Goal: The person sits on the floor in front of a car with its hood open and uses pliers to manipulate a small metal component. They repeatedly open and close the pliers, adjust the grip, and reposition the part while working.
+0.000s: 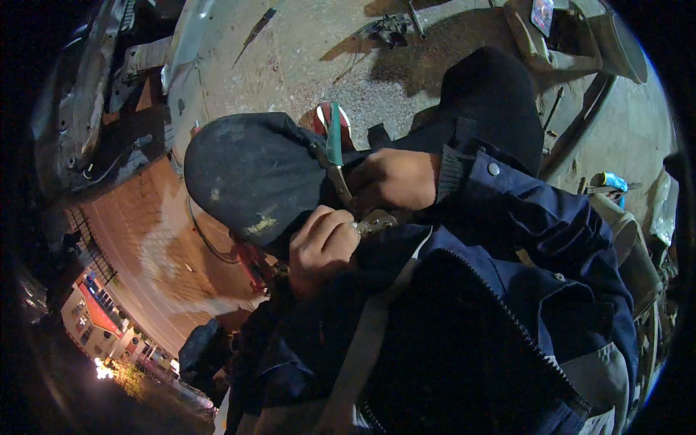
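Observation:
My left hand (pixel 322 249) is closed, fingers curled and thumb pressed in, over my lap. My right hand (pixel 401 178) is also closed, knuckles up, just above and to its right. Between them stands a tool with a green handle (pixel 334 135) and a narrow metal shank (pixel 338 183), which runs down to the fingers of both hands. Below my right hand shows a metal piece with rivet-like dots (pixel 378 222); its remainder is hidden. What each hand's fingertips grip is covered. A dark trouser knee (pixel 250 174) rises beside the tool.
A red and white shoe (pixel 342 119) rests on the gritty ground behind the tool. Metal parts (pixel 391 30) lie further off. At right are a pale stool-like frame (pixel 554 59) with a phone-like object (pixel 541 16) and a blue can (pixel 614 181). Large metal bodywork (pixel 94 94) fills the left.

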Motion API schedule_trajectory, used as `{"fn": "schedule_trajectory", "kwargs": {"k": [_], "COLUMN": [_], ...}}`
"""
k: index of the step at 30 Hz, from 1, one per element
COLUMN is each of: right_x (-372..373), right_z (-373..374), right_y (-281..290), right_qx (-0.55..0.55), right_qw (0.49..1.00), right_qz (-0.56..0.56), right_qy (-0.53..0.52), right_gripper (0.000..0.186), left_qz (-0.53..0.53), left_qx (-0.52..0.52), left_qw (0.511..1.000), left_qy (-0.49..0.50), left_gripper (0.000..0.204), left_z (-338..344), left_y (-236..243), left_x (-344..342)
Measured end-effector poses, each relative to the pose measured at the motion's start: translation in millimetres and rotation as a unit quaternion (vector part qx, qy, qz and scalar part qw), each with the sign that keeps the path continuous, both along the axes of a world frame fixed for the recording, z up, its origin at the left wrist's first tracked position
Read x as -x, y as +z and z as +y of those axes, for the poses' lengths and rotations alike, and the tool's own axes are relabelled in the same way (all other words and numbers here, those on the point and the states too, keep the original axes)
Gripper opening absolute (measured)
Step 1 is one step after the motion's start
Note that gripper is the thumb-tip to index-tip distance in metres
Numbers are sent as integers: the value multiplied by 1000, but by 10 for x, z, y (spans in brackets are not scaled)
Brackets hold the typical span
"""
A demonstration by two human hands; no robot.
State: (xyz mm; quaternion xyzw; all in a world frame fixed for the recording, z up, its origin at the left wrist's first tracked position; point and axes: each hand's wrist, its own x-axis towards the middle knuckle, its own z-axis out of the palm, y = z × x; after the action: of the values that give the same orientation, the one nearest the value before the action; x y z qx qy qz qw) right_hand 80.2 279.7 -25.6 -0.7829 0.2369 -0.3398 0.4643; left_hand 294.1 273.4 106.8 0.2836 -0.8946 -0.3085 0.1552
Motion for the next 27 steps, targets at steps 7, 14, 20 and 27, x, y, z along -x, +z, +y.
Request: {"fn": "schedule_trajectory", "kwargs": {"k": [7, 14, 20, 27], "right_x": [-123, -135, -107, 61], "right_z": [24, 82, 150, 154], "right_y": [25, 61, 200, 457], "right_qx": [61, -169, -305, -434], "right_qw": [997, 985, 951, 899], "right_qz": [-34, 7, -14, -40], "right_qy": [-38, -36, -53, -46], "right_gripper": [25, 26, 30, 31], "left_qz": [-8, -21, -80, -46], "left_qx": [100, 181, 31, -13], "left_qw": [993, 975, 995, 996], "left_qy": [-56, -126, -54, 81], "left_gripper": [12, 18, 13, 13], "left_z": [-11, -95, -1, 137], "left_y": [-79, -146, 70, -3], "left_x": [-38, -20, 9, -35]}}
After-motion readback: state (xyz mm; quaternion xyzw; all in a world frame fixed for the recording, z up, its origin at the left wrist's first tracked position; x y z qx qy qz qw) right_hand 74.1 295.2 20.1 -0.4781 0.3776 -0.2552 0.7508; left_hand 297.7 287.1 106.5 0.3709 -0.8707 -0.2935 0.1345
